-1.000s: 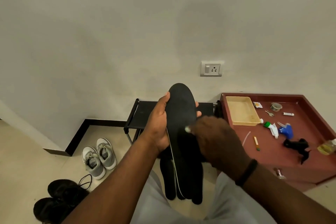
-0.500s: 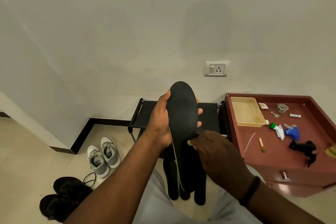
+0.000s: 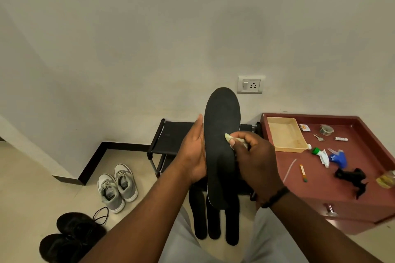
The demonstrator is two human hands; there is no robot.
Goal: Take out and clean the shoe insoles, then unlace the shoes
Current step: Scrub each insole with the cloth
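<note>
A long black insole stands upright in front of me. My left hand grips its left edge, thumb along the rim. My right hand pinches a small pale cloth and presses it against the insole's face near the middle. Three more black insoles lie on the floor below, partly hidden by the held one. Grey sneakers and black shoes with a loose lace sit on the floor at the left.
A black shoe rack stands against the wall behind the insole. To the right is a maroon cabinet top with a yellow tray, a blue spray nozzle, keys and small items. A wall socket is above.
My right hand has moved up the insole with the cloth, from its lower half to its middle. The left hand keeps hold of the insole.
</note>
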